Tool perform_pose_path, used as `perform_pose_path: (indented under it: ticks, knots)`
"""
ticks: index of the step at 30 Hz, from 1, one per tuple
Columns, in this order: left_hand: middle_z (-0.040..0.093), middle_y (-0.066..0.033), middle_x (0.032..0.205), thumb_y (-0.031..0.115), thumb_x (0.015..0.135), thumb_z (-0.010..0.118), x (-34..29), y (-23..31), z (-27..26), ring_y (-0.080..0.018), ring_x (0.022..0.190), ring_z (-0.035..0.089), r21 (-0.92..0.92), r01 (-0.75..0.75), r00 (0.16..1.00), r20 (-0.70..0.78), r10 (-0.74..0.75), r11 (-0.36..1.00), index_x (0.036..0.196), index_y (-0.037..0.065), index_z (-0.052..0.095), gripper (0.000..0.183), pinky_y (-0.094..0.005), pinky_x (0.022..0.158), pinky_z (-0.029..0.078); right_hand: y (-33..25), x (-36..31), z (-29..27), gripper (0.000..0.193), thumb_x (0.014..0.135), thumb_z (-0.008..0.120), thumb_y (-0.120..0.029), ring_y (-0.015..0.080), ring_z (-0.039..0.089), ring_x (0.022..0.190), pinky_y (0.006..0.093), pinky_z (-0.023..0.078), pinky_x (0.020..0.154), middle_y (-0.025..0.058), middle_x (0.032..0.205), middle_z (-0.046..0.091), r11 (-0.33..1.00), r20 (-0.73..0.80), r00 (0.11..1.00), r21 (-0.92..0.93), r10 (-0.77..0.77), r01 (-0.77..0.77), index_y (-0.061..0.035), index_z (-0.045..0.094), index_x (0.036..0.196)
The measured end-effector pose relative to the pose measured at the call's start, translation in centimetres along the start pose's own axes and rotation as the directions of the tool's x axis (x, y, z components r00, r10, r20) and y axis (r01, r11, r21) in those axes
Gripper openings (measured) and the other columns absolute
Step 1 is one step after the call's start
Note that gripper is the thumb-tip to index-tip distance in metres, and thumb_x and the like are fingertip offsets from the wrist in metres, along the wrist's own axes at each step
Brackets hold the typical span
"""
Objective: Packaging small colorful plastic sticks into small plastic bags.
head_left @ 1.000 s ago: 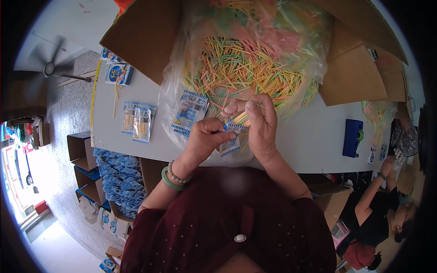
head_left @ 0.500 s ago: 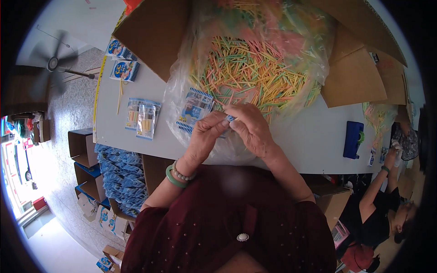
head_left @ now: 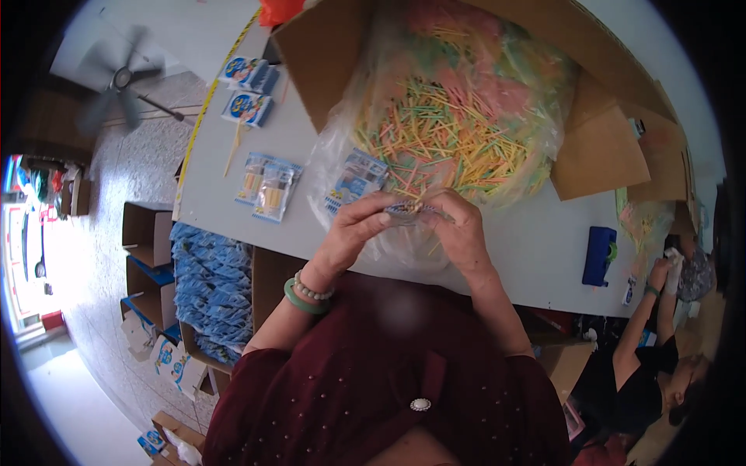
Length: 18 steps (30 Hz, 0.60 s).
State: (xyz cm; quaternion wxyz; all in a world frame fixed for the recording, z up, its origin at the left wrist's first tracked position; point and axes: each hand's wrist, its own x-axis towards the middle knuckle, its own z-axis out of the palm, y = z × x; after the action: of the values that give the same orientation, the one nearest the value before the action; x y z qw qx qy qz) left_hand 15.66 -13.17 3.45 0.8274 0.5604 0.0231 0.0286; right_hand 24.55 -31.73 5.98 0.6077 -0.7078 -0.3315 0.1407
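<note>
Both hands grip a small plastic packet (head_left: 406,208) between them, its opening facing up with thin coloured stick ends showing at the mouth. My left hand (head_left: 351,233) pinches the left edge between thumb and fingers. At the opposite edge my right hand (head_left: 461,227) has thumb and fingers closed on the packet. Just beyond them, thin pastel sticks (head_left: 443,128) lie heaped in a large clear plastic bag (head_left: 330,151). A flat blue-and-clear packet (head_left: 361,177) rests on the bag's edge, close to my left hand.
Two filled packets (head_left: 270,186) lie on the white table (head_left: 311,242), with small blue-white boxes (head_left: 247,109) farther back. Cardboard flaps (head_left: 602,147) surround the bag. A carton of blue packets (head_left: 210,287) stands at left. A blue tape dispenser (head_left: 598,256) and another person (head_left: 653,357) are at right.
My hands have moved apart from a close pinch, and the packet's mouth is now spread between them with stick ends visible. The view has shifted slightly.
</note>
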Motion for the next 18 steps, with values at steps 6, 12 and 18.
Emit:
perform_pose_path:
  ticks: [6, 12, 18]
  knots:
    - [0.063, -0.0049, 0.100, 0.008, 0.082, 0.071, 0.3, -0.3, 0.2, -0.0144, 0.095, 0.057, 0.143, -0.021, 1.000, 0.008, 0.020, 0.989, 0.104, 0.002, 0.069, 0.023, -0.0285, 0.084, 0.046, 0.4, -0.1, 1.7, 0.012, 0.083, 0.060, 0.003, 0.0091, 0.056, 0.081, 0.0227, 0.044, 0.073, 0.0026, 0.086, 0.061, 0.995, 0.030, 0.994, -0.001, 0.103, -0.103, 0.0008, 0.063, 0.095]
    - [0.055, -0.0083, 0.076, 0.007, 0.080, 0.070, -0.8, 1.8, -0.2, -0.0234, 0.072, 0.054, 0.606, -0.095, 0.955, -0.167, 0.243, 0.790, 0.081, 0.001, 0.065, 0.008, -0.0337, 0.065, 0.044, 0.3, 0.1, 3.9, 0.015, 0.083, 0.061, 0.001, 0.0094, 0.057, 0.082, 0.0232, 0.046, 0.073, 0.0028, 0.089, 0.064, 0.907, 0.102, 0.915, 0.128, 0.390, -0.401, 0.0009, 0.064, 0.097]
    - [0.054, -0.0131, 0.075, 0.006, 0.076, 0.068, -0.9, 2.1, -9.7, -0.0324, 0.073, 0.054, 0.976, 0.177, 0.842, -0.217, 0.494, 0.127, 0.075, 0.003, 0.061, 0.008, -0.0433, 0.063, 0.042, 2.0, 0.3, 4.7, 0.010, 0.082, 0.061, -0.001, 0.0193, 0.062, 0.079, 0.0305, 0.049, 0.071, 0.0095, 0.087, 0.064, 0.980, 0.239, 0.952, -0.010, 0.193, -0.197, -0.0002, 0.061, 0.092]
